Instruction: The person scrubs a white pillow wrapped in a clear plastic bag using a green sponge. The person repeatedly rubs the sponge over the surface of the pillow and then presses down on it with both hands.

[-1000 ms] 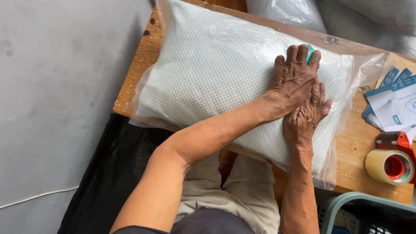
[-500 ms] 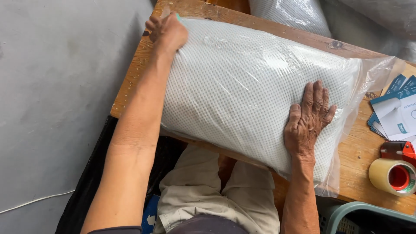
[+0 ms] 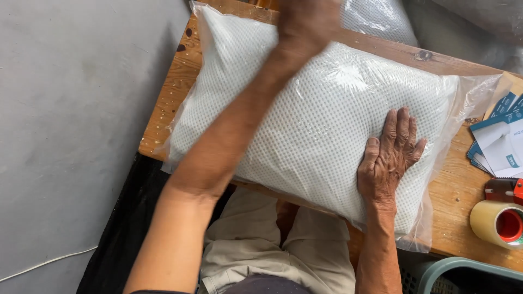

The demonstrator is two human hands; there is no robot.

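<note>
A white dotted pillow (image 3: 305, 130) sealed in a clear plastic bag (image 3: 468, 103) lies flat across the wooden surface (image 3: 163, 103), filling most of it. The right hand (image 3: 389, 158) rests palm down on the pillow's right part, fingers spread and flat, its grip released. The left hand (image 3: 308, 22) is over the pillow's far edge, blurred and cut by the frame's top, so whether its grip is closed cannot be told. To the right, on the surface, lie blue and white paper cards (image 3: 501, 141) and a roll of clear tape (image 3: 498, 222) on a red dispenser. A grey-green basket (image 3: 436, 272) sits below the surface's near edge.
</note>
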